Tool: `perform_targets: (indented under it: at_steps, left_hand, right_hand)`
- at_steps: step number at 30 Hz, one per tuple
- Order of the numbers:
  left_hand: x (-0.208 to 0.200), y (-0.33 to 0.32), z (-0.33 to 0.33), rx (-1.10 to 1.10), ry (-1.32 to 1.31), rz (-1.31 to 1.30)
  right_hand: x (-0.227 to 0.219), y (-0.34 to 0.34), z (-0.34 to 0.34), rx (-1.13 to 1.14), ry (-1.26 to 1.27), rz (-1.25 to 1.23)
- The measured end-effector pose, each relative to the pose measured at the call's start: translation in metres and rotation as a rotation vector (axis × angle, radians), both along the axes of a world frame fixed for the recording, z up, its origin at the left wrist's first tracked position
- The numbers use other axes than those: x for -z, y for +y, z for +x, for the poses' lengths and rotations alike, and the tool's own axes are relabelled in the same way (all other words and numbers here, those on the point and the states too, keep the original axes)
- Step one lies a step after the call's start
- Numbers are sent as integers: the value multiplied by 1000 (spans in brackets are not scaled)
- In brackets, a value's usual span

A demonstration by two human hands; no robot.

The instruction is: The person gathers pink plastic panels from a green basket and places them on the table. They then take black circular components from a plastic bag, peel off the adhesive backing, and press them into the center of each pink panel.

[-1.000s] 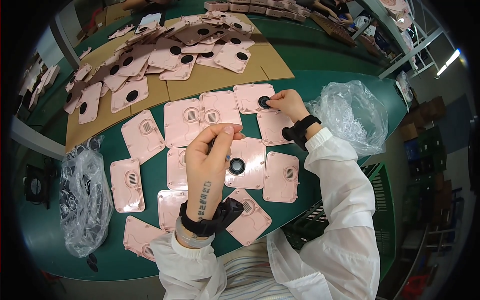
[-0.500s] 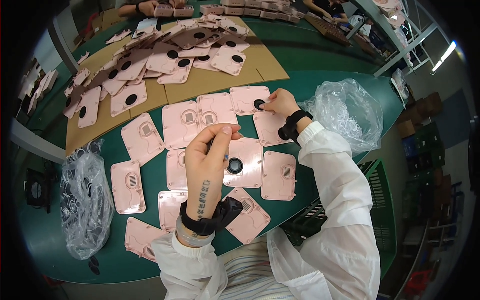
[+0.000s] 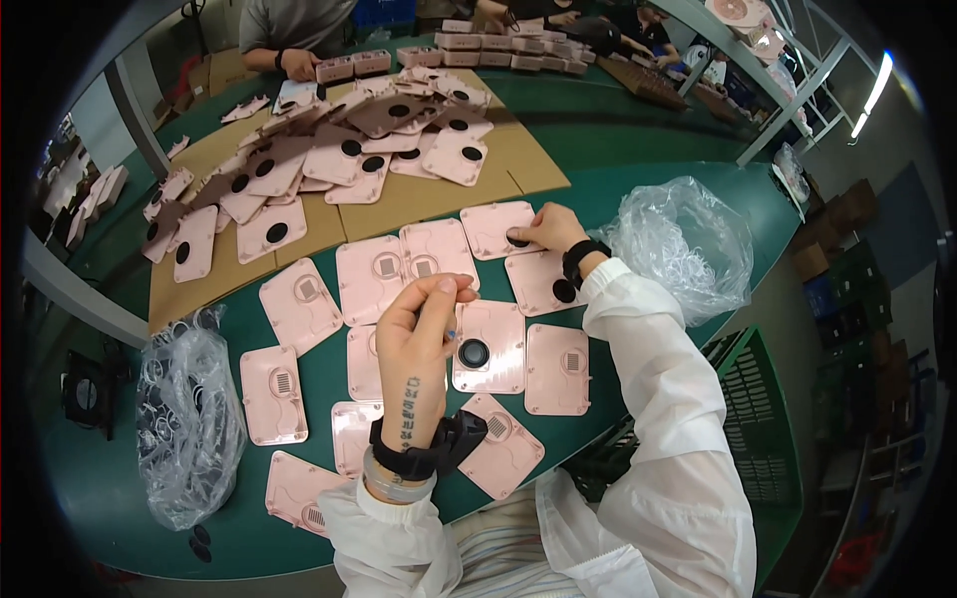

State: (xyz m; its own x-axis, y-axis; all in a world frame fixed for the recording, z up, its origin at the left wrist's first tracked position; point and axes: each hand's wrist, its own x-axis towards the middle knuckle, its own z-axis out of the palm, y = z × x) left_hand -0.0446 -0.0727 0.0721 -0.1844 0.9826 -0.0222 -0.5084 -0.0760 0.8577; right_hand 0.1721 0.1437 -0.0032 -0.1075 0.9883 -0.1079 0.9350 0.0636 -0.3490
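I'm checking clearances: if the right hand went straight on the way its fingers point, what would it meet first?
Most likely the black disc on a pink plate; the right hand is right at it, though depth makes contact hard to judge.

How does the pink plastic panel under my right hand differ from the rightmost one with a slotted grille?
The pink plastic panel at your right hand carries a black round disc; the other pink panel shows a slotted grille. The first lies crosswise, the second lengthwise. Both are rectangular with rounded corners.
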Motion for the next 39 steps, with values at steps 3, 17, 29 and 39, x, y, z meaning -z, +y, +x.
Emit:
perform_targets:
  at_steps: [3, 17, 29, 39]
  left_hand:
    - [1, -3, -7, 138, -288, 23]
    - [10, 1, -2, 175, -879, -37]
    - [4, -6, 10, 173, -657, 97]
    - [-2, -12, 18, 130, -325, 105]
  right_hand:
    - [3, -3, -5, 52, 37, 73]
    - [-141, -186, -82, -428, 701, -92]
    - [-118, -186, -77, -330, 1077, -315]
    - [-125, -199, -71, -263, 986, -213]
